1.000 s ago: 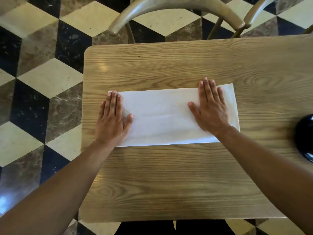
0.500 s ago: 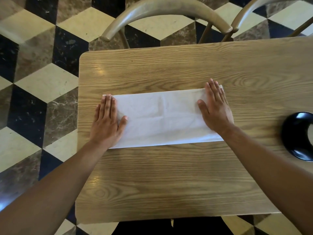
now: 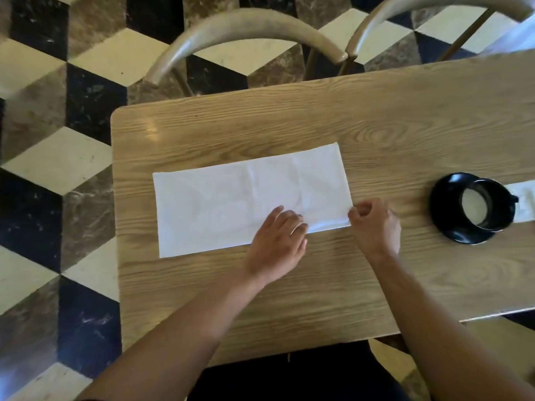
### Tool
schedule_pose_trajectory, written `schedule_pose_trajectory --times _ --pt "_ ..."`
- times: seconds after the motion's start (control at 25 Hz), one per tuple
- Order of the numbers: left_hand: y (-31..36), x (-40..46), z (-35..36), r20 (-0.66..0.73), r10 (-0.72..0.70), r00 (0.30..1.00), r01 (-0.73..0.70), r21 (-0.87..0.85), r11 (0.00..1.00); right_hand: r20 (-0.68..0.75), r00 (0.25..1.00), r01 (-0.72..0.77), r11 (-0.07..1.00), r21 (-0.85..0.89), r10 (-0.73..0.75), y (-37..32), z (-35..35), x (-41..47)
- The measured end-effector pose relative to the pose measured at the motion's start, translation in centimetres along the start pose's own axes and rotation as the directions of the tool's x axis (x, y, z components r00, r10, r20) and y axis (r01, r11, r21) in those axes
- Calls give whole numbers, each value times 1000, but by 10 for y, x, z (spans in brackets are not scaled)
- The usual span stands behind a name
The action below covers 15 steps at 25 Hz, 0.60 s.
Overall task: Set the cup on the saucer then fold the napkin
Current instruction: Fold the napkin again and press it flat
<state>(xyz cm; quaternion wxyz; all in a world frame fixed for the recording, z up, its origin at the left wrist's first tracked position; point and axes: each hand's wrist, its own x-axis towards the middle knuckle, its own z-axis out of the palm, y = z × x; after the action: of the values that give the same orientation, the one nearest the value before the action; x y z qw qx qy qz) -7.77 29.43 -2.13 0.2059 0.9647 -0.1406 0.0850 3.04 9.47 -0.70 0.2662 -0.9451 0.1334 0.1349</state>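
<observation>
A moment ago both my palms pressed the napkin's ends flat; now my left hand [image 3: 278, 241] lies open on the lower centre of the napkin [image 3: 231, 201], while my right hand [image 3: 373, 224] has closed its grip, pinching the lower right corner. I judge the next fold starts here. Farther right on the tabletop [image 3: 289, 299], the cup [image 3: 486, 206] already sits on the saucer [image 3: 443, 215].
</observation>
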Motion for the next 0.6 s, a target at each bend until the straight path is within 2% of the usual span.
schedule_pose_trajectory --times 0.12,0.32,0.48,0.6 --pt "38 37 19 27 -46 999 47 -37 998 66 997 -55 996 69 50 8 -4 -11" --pt "60 61 29 271 -210 939 201 64 978 153 978 -160 980 121 140 11 -15 -12" --pt "64 70 29 288 -261 921 238 112 965 262 944 -256 946 199 200 12 -21 -12" --pt "67 75 29 295 -264 918 246 99 964 323 928 -270 934 232 188 12 -23 -12"
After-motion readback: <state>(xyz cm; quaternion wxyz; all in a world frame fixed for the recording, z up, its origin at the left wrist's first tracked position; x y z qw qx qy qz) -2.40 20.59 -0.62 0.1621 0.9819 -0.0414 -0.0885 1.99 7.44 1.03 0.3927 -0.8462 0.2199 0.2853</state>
